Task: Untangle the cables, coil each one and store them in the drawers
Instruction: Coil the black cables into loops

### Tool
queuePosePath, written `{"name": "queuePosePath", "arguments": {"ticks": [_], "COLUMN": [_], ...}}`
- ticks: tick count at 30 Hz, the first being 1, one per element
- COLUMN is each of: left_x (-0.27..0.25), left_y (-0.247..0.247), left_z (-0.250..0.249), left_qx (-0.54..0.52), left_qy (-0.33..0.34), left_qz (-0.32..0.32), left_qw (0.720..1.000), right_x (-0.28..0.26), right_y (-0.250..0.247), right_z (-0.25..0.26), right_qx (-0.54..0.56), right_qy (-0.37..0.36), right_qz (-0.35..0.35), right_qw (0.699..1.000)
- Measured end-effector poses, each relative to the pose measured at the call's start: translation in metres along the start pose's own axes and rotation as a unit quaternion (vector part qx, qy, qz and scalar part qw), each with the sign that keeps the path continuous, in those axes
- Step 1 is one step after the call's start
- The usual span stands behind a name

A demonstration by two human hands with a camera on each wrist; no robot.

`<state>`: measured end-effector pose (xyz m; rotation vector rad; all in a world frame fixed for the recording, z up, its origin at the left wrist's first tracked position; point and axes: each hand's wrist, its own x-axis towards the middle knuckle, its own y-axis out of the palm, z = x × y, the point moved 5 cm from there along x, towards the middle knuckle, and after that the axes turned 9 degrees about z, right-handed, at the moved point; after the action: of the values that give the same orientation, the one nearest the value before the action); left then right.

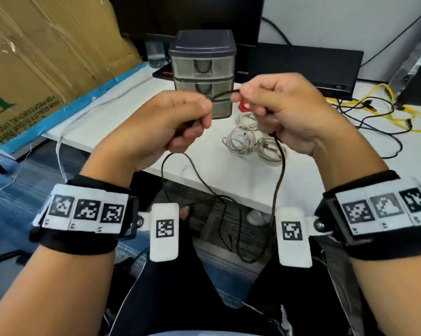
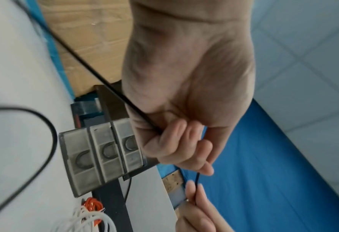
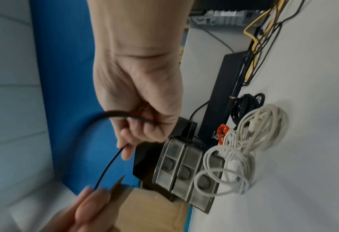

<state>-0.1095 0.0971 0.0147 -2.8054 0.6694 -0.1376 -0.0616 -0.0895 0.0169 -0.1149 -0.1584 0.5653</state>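
Both hands are raised in front of a small three-drawer unit (image 1: 202,73) on the white table (image 1: 122,122); all drawers look shut. My left hand (image 1: 180,122) and right hand (image 1: 270,105) each pinch a thin black cable (image 1: 225,93), a short stretch taut between them. Its two ends hang down in loops (image 1: 238,214) over my lap. The left wrist view shows the cable (image 2: 197,177) leaving my curled left fingers (image 2: 184,149). The right wrist view shows the same cable (image 3: 109,166) running from my right fingers (image 3: 137,130).
Several coiled white cables (image 1: 250,139) and a small red one (image 1: 243,106) lie right of the drawers. A tangle of yellow and black cables (image 1: 379,110) fills the table's right. A cardboard box (image 1: 47,57), a glass (image 1: 155,54) and a black laptop (image 1: 306,64) stand behind.
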Motion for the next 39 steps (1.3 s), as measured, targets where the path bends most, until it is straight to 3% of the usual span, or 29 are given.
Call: {"name": "queuePosePath", "arguments": {"ticks": [4,7,9,13,16,19,24,28,31,35,39], "left_x": [-0.012,-0.018,-0.017,-0.006,0.006,0.011,0.011,0.013,0.010,0.008,0.007], "left_y": [-0.003,-0.002,-0.004,-0.004,-0.005,-0.013,-0.009,0.024,0.038,0.041,0.052], "left_z": [0.008,0.002,-0.007,-0.020,-0.020,-0.016,-0.013,-0.011,-0.010,-0.003,0.005], "left_qx": [-0.092,-0.169,-0.234,-0.304,-0.283,-0.203,-0.061,-0.016,0.027,0.067,0.152], "left_qy": [0.041,0.084,0.118,0.161,0.153,0.113,0.112,0.137,0.150,0.126,0.098], "left_qz": [0.007,0.016,0.016,0.011,-0.023,-0.079,-0.063,-0.042,-0.032,-0.029,0.034], "left_qw": [0.995,0.982,0.965,0.939,0.946,0.970,0.990,0.989,0.988,0.989,0.983], "right_x": [-0.005,-0.008,-0.009,-0.016,-0.022,-0.027,-0.027,-0.019,-0.020,-0.027,-0.026], "right_y": [-0.022,-0.025,-0.016,0.021,0.041,0.043,0.018,0.017,0.003,-0.020,-0.032], "right_z": [0.002,0.005,0.003,-0.010,-0.017,-0.016,-0.006,0.009,0.024,0.044,0.045], "right_qx": [-0.025,-0.103,-0.167,-0.221,-0.206,-0.216,-0.140,-0.009,-0.063,-0.152,-0.192], "right_qy": [-0.011,-0.022,-0.016,0.031,0.026,0.024,0.004,-0.038,-0.081,-0.149,-0.155], "right_qz": [-0.078,-0.111,-0.078,0.074,0.144,0.161,0.059,0.046,-0.011,-0.134,-0.199], "right_qw": [0.997,0.988,0.983,0.972,0.968,0.963,0.988,0.998,0.995,0.968,0.949]}}
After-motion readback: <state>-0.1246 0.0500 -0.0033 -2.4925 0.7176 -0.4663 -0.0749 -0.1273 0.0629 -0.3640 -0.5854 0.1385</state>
